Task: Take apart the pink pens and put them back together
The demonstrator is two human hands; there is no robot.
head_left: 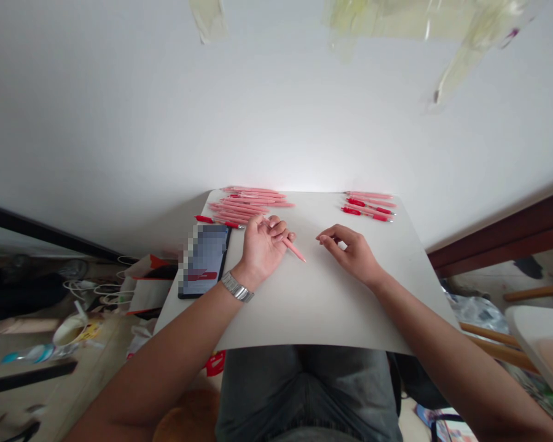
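My left hand (pixel 262 245) is closed around a pink pen barrel (pixel 295 250) whose tip sticks out to the right over the white table (pixel 322 301). A metal watch (pixel 237 286) is on that wrist. My right hand (pixel 350 250) rests just right of the pen tip, fingers curled in a pinch on a small red part that I cannot make out. A pile of several pink pen barrels (pixel 251 204) lies at the far left of the table. Several red-and-pink pens (pixel 369 205) lie at the far right.
A phone (pixel 205 261) lies on the table's left edge beside my left wrist. A loose red pen (pixel 214 221) lies near it. A white wall (pixel 276 110) stands right behind the table. Cups, cables and bags clutter the floor at left; wooden furniture stands at right.
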